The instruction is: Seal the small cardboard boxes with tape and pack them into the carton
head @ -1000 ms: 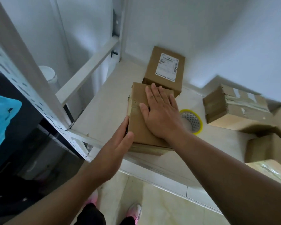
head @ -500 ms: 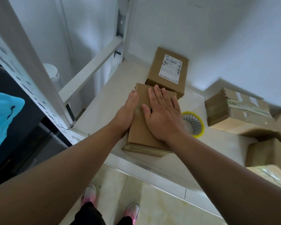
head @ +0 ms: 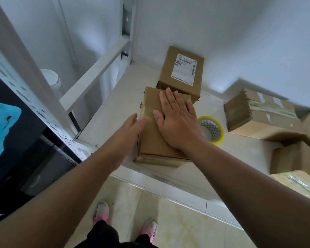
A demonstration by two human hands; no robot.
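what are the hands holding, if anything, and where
Nothing gripped: right hand lies flat atop the small box, left hand open at its left edge.

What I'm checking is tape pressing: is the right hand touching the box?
Touching. The head view shows the right hand lying flat, palm down, on the box top.

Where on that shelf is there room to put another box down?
Bare shelf lies left of the pressed box, up to the rail, and between the tape roll and the front edge. The right end is crowded with torn boxes.
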